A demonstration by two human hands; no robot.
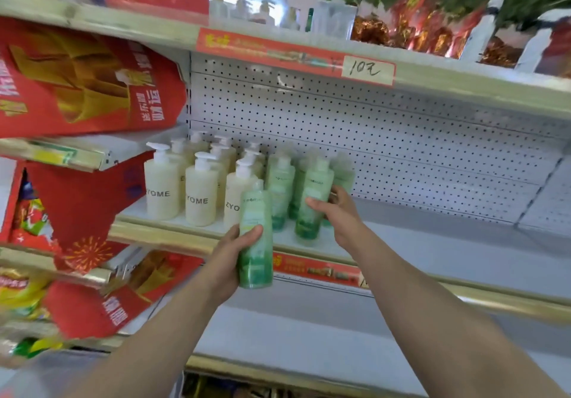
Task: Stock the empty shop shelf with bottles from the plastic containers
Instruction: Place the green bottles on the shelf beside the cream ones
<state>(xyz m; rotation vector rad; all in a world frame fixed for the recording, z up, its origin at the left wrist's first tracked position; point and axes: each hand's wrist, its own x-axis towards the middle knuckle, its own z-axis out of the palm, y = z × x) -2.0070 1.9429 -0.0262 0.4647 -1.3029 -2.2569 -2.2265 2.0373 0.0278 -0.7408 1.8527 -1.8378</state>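
My left hand (pixel 230 251) grips a green bottle (pixel 255 237) upright, in front of the shelf edge and below the stocked row. My right hand (pixel 338 212) wraps around a second green bottle (pixel 313 200) that stands on the white shelf (pixel 432 243). Behind it stand more green bottles (pixel 279 187), blurred. Left of them stands a group of several cream pump bottles (pixel 200 193) labelled ZYOME. The plastic containers are out of view.
The shelf's right part is bare, backed by white pegboard (pixel 386 138). Red gift boxes (pixel 77 79) fill the left bay. A shelf above carries a "10" price tag (pixel 367 70) and bottles. A lower white shelf (pixel 309 336) lies beneath my arms.
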